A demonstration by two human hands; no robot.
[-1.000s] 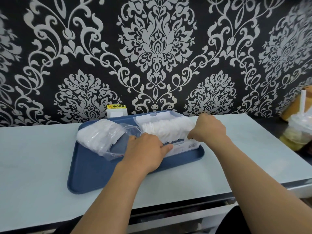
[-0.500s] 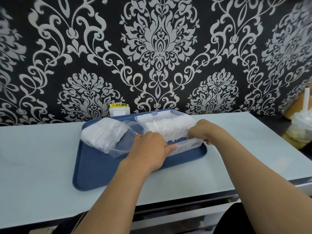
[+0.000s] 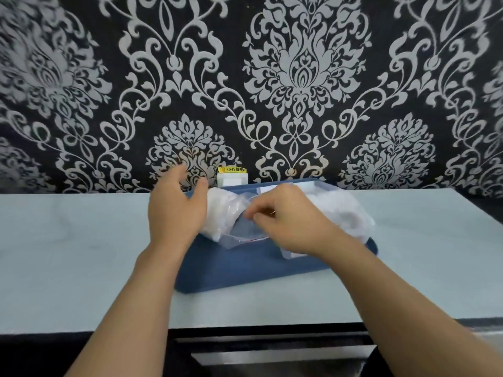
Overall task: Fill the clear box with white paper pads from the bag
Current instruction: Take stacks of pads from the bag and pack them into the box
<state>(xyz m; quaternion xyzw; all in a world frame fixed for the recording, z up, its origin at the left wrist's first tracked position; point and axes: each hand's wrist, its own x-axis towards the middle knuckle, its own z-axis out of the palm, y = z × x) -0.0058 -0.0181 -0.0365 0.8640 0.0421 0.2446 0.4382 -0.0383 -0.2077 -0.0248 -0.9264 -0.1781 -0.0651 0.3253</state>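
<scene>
A clear plastic bag (image 3: 231,213) with white paper pads lies on the left half of a blue tray (image 3: 245,270). To its right stands the clear box (image 3: 351,210), heaped with white pads. My left hand (image 3: 177,208) hovers at the bag's left end, fingers spread and relaxed, holding nothing. My right hand (image 3: 283,224) is over the bag's open mouth, its fingertips pinching the thin plastic edge. The box's front wall is partly hidden behind my right wrist.
The tray sits on a pale counter (image 3: 81,254) against a black patterned wall. A small white holder with a yellow label (image 3: 232,176) stands behind the tray. The counter's dark front edge runs below.
Both hands left the box and moved left to the bag. My left hand rose off the box's near corner; my right hand came across and took the bag's edge. The camera shifted left.
</scene>
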